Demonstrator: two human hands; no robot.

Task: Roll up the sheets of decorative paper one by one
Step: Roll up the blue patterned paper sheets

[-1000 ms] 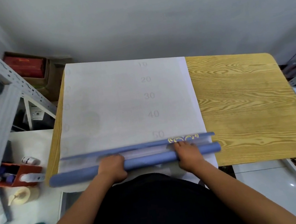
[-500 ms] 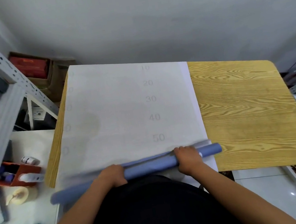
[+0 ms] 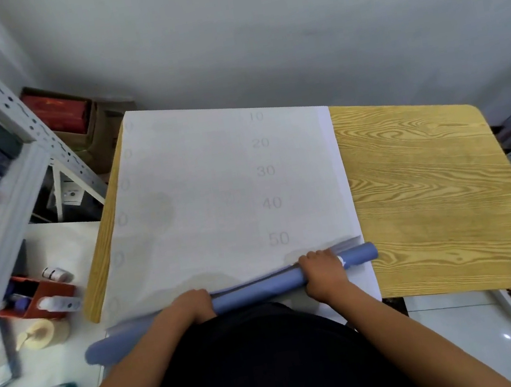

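Hands hold a long blue roll of decorative paper at the near edge of a wood-grain table. The left hand curls its fingers round the roll near the middle; the right hand curls round it close to the right end. The roll lies slantwise, its left end hanging off the table's near left corner. Under it lies a stack of white sheets printed with faint numbers, covering the table's left half. The roll looks light, hollow and easily creased or crushed, and likely to spring open if let go. A gentle, even grip with both hands set well apart seems best.
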